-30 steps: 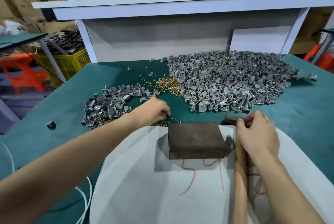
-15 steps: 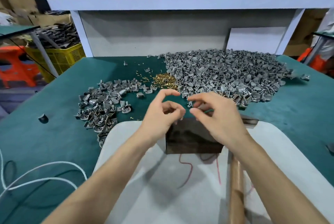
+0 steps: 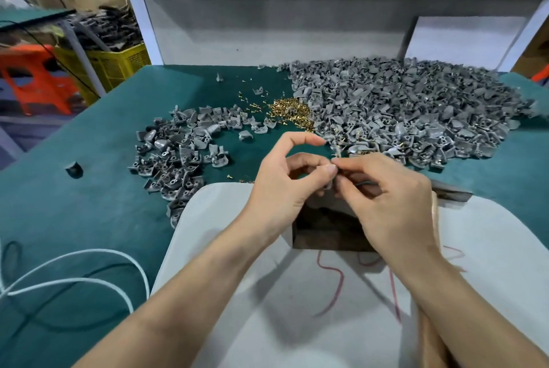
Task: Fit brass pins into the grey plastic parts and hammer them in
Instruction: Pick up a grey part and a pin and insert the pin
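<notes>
**Hands meeting on one grey part above the block**

A single grey part is held in the air over the far edge of the dark block, pinched between both hands. The left hand grips it with thumb and middle fingers, the forefinger arched free above. The right hand has thumb and forefinger closed on the same part from the other side; whether a pin lies between them is too small to tell.

A second ago the left hand was down among loose pins on the table and the right hand gripped the hammer; half a second ago the fingertips were close but apart. The hammer now lies released at 3 o'clock from the block, its handle under the right wrist.

From the hands, the brass pins are heaped at 11 o'clock, the large pile of grey parts at 1 o'clock, the small pile at 9 o'clock. The block sits on a white pad on the green table; a white cord loops at 8 o'clock.
</notes>
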Demonstrator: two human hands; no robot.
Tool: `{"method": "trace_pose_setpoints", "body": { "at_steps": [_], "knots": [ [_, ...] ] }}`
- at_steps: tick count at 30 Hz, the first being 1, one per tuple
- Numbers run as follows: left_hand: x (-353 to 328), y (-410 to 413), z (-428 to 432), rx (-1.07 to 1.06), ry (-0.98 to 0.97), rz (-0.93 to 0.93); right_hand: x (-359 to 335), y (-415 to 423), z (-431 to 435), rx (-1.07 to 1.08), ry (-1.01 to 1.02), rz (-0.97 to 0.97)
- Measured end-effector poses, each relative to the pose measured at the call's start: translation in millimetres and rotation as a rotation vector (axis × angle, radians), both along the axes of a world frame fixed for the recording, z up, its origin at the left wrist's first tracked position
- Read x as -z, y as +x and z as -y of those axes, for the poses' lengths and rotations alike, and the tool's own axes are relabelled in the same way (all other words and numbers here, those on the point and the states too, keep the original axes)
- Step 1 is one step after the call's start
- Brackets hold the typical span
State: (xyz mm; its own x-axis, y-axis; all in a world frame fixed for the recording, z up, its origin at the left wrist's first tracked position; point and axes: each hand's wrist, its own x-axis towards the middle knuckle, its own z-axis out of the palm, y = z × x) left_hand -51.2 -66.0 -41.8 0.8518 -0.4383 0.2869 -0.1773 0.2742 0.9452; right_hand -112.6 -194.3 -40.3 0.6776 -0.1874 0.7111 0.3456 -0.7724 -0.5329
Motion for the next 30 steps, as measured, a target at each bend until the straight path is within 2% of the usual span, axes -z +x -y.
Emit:
{"method": "trace_pose_setpoints", "body": {
  "at_steps": [5,16,22,30],
  "knots": [
    [-0.9,-1.3,-1.1,0.043,-0.014,-0.039,2.1,-3.7,-2.9,0.077,-0.144,0.151],
    [-0.9,-2.9,-1.8,0.045,-0.003,-0.041,1.8,-4.0,-2.5,0.036,-0.097,0.080],
    [1.0,-2.2,-1.6,-0.016,0.052,-0.004,0.6,-3.7,-1.1,0.020,0.020,0.083],
    [2.2,-1.8,-2.1,-0.049,0.089,0.004,2.3,-2.5,-4.3,-0.095,0.227,-0.039]
  ]
}}
